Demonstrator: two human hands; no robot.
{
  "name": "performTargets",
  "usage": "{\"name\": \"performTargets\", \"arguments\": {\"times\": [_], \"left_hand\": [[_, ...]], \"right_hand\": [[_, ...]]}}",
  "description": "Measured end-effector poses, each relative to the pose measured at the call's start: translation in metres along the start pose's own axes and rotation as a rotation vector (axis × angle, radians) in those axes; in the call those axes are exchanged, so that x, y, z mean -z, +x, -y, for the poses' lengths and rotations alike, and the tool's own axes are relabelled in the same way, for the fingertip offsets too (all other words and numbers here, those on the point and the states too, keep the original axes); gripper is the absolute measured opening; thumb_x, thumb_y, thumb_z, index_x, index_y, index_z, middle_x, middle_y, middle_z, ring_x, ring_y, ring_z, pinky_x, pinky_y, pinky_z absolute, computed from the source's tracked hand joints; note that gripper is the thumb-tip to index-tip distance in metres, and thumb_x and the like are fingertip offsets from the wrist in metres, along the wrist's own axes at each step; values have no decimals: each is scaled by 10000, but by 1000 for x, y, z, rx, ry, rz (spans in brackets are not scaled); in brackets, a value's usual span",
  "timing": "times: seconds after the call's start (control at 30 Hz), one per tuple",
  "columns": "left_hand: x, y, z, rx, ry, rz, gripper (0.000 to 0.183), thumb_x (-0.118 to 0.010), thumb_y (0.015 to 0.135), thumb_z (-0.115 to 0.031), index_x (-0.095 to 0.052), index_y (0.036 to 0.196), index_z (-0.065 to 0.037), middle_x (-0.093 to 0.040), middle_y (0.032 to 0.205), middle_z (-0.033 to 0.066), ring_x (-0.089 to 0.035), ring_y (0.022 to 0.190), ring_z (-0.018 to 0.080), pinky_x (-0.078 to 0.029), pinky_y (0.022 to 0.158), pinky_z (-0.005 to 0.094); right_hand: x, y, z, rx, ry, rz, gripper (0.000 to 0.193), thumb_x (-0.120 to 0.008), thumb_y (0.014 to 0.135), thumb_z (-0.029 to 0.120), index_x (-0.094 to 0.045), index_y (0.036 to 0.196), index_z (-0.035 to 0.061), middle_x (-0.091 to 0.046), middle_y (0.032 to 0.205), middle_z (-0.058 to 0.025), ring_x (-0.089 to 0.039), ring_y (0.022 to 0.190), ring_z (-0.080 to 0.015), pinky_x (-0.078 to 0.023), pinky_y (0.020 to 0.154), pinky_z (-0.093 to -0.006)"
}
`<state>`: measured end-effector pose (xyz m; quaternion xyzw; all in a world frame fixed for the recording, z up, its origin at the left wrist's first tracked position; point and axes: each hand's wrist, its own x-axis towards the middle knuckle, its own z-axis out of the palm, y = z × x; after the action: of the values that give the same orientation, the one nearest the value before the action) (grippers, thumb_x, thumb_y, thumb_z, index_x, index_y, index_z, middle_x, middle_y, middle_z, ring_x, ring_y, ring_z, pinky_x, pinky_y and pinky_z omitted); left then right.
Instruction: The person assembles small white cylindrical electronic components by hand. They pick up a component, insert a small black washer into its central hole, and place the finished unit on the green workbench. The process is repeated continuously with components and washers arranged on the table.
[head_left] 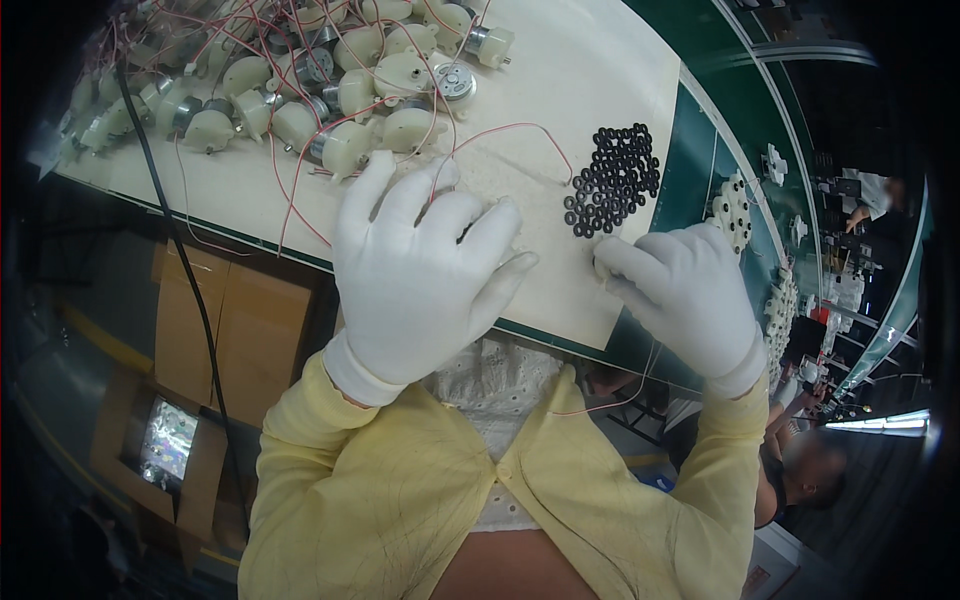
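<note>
My left hand, in a white glove, reaches over the near edge of the table with its fingers apart. Its fingertips are beside a pile of small motors with cream plastic housings and red and white wires. One red wire runs down by its fingers, and I see nothing gripped. My right hand, gloved too, is closed in a pinch just below a patch of small black rings. What the pinch holds, if anything, is too small to make out. A thin wire hangs below this hand.
The pale table sheet lies on a green surface. A black cable crosses at the left, over cardboard boxes below the table. Rows of cream parts stand on the right. Other people are farther right.
</note>
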<state>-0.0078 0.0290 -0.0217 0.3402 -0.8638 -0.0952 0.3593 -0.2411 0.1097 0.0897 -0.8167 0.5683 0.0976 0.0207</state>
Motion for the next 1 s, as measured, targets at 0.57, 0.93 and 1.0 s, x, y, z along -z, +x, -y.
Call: {"name": "performTargets", "arguments": {"times": [0.57,0.93,1.0], "left_hand": [[1,-2,-3,-17,-53,-29,328,-860,757,-271,-772,1056,-169,-655,962,38,-632,1091,309,-417,1127,545],[1,-1,0,-85,-4,-6,311,-837,792,-254,-748,1068,-143,-628,949,54,-616,1065,318,-425,1073,532],[0,-1,0,-90,3,-19,310,-839,791,-264,-750,1061,-140,-623,938,55,-614,1043,315,-433,1058,527]], "right_hand": [[-24,-43,-13,-611,1052,-22,316,-679,1024,137,-704,1315,17,-783,915,-87,-741,757,-145,-581,705,-275],[-53,-99,-15,-719,455,-287,281,-719,965,163,-744,1220,46,-729,823,-147,-720,732,-331,-558,679,-414],[-42,-90,-3,-741,408,-335,295,-747,954,197,-744,1211,53,-694,773,-125,-695,686,-322,-533,638,-416]]}}
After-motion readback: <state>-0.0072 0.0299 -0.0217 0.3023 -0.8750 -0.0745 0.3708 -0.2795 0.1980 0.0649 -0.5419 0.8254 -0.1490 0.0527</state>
